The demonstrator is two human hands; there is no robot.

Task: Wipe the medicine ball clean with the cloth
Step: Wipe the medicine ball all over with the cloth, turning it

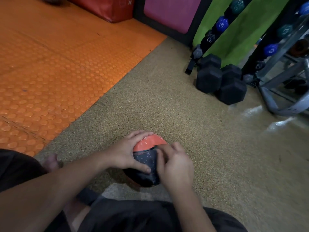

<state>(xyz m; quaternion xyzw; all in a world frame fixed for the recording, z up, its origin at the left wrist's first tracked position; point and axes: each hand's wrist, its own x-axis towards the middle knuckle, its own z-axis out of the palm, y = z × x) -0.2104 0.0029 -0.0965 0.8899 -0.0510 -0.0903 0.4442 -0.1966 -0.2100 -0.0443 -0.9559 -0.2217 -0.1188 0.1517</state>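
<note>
Right hand [175, 164]: fingers curled against the ball's right side; whether it holds a cloth, cannot tell.
Left hand [132, 151]: spread flat, cupping the ball's left side.
Medicine ball [148, 153]: orange-and-black, on the speckled floor [184, 128] between both hands.

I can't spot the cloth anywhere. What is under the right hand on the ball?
The right hand lies curled on the medicine ball, covering whatever is beneath. No cloth shows. The left hand rests on the ball's other side.
</note>
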